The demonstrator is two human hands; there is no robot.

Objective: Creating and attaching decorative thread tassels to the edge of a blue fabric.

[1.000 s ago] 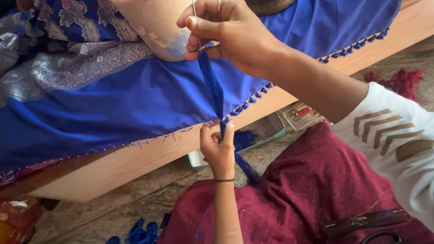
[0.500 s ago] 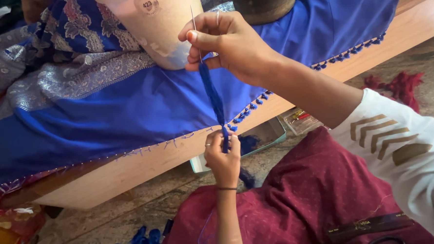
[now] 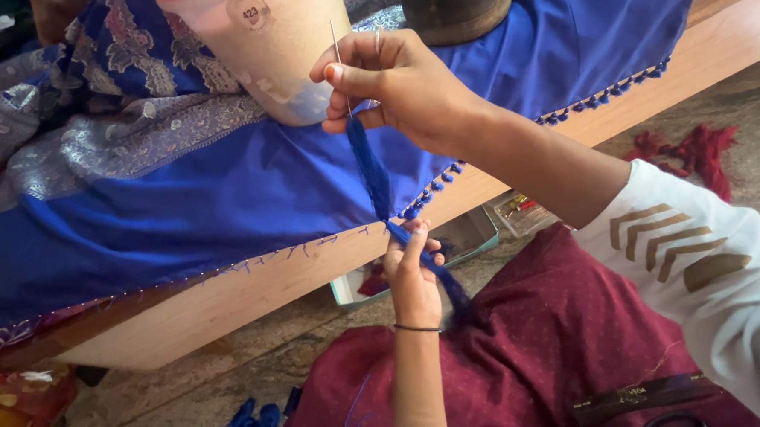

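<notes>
above the wooden bench (image 3: 255, 296), in the head view, the right hand (image 3: 400, 80) is raised with its fingers pinched shut on a thin needle (image 3: 336, 40) and the top of a bunch of blue threads (image 3: 370, 171), which runs taut down to the bench's front edge. at that edge the left hand (image 3: 413, 276) has thumb and fingers closed tight around the lower part of the threads, whose loose tail hangs below the bench onto the maroon cloth (image 3: 540, 352) of the lap. draped over the bench lies a blue fabric (image 3: 226, 203) with small tassels (image 3: 434, 185) along its hem, just beside the pinched threads. a pale plastic container (image 3: 262, 48) and a dark pot (image 3: 456, 9) stand on the fabric at the bench's far side
</notes>
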